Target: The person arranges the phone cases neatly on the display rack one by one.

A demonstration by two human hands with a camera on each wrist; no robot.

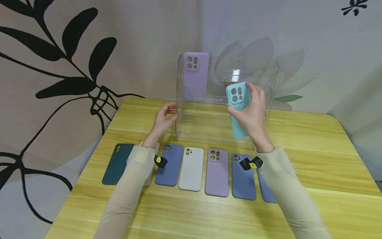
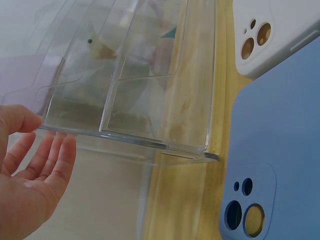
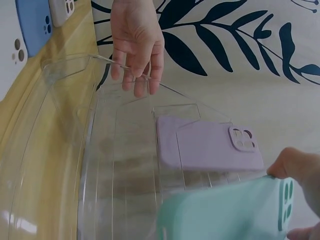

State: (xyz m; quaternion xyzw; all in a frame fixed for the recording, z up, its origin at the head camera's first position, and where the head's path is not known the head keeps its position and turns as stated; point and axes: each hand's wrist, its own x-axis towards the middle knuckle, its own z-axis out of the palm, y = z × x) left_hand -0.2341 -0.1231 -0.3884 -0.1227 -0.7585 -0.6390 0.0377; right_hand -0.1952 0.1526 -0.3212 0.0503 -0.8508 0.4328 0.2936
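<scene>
My right hand pinches a turquoise phone case by its sides, thumb on one edge and fingers on the other. The case is upright, camera cutouts at the top, in front of a clear tiered display rack; the right wrist view shows the turquoise case close up. At the rack's left end, my left hand holds the side panel's edge between thumb and fingers, seen also in the left wrist view as the hand at the rack's edge. A lilac phone case stands in the upper tier at the left.
In front of the rack several phone cases lie in a row on the wooden table: dark green, blue, white, lilac and more blue. My sleeves partly cover some. A wall with leaf prints rises behind.
</scene>
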